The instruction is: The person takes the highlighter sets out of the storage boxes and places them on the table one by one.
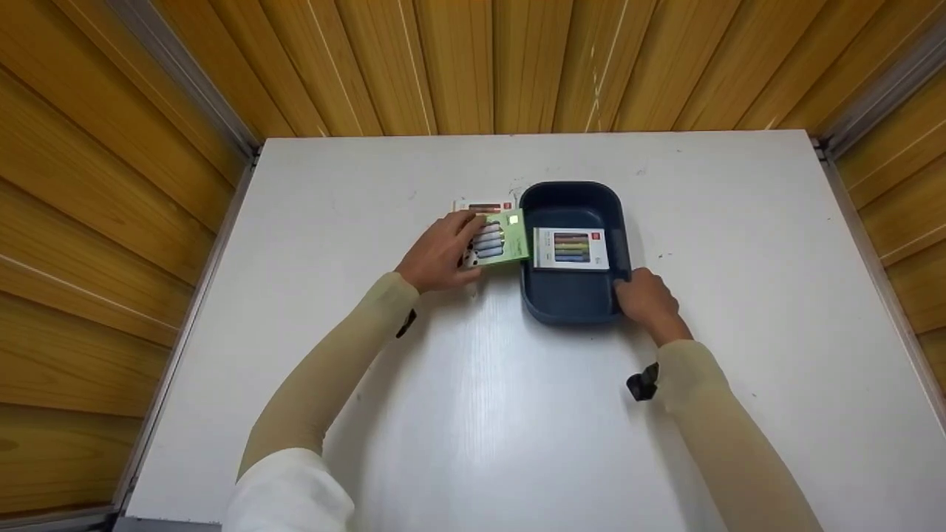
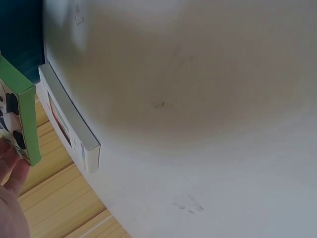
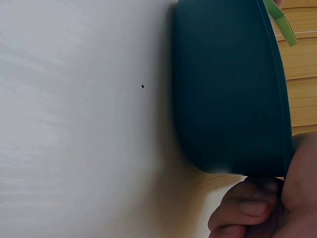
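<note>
My left hand [image 1: 443, 253] grips a green box [image 1: 515, 240] of light-coloured sticks, and in the left wrist view a panda picture shows on the box [image 2: 29, 124]. The box is lifted beside the left rim of a dark blue bin [image 1: 576, 301]. Behind it, on the table, lies a white box [image 1: 462, 205], partly covered by the green one. Inside the bin sits another white box [image 1: 543, 250] with coloured sticks in its window. My right hand [image 1: 648, 299] pinches the bin's right rim near the front corner, thumb over the edge and fingers curled outside.
The white table [image 1: 473, 414] has small dark marks on its top. Wood-patterned panels [image 1: 458, 66] stand behind it and at both sides, with metal posts at the corners. A black strap piece [image 1: 641, 384] hangs at the right wrist.
</note>
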Demonstrator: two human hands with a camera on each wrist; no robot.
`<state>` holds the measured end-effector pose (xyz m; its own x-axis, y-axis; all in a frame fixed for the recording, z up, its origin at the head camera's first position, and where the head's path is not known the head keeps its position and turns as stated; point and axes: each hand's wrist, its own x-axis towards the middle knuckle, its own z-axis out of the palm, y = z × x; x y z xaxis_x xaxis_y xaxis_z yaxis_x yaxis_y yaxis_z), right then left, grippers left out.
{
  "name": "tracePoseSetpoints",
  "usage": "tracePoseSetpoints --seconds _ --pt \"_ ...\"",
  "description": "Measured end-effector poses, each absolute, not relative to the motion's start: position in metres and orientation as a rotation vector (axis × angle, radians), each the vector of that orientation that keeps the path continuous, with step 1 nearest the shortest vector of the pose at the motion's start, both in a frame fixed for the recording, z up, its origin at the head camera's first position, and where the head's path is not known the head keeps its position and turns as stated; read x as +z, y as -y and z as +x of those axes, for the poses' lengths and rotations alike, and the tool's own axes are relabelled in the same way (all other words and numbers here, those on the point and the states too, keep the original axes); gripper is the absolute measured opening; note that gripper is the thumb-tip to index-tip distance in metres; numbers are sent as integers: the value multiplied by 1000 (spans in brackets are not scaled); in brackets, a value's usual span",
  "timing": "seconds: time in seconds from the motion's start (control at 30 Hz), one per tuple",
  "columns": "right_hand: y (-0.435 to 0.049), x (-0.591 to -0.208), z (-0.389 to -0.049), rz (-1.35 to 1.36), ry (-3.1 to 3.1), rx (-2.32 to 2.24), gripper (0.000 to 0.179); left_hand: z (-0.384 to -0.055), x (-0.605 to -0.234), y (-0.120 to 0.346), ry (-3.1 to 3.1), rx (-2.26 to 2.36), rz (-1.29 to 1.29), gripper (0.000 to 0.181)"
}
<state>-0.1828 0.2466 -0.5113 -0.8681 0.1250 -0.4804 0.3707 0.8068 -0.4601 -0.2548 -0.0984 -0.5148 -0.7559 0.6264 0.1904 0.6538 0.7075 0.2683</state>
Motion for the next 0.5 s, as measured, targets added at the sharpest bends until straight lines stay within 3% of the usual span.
tracePoseSetpoints --seconds 0.5 --pt "-247 -510 -182 362 -2562 -787 48 -255 -521 109 2799 -502 -1051 73"
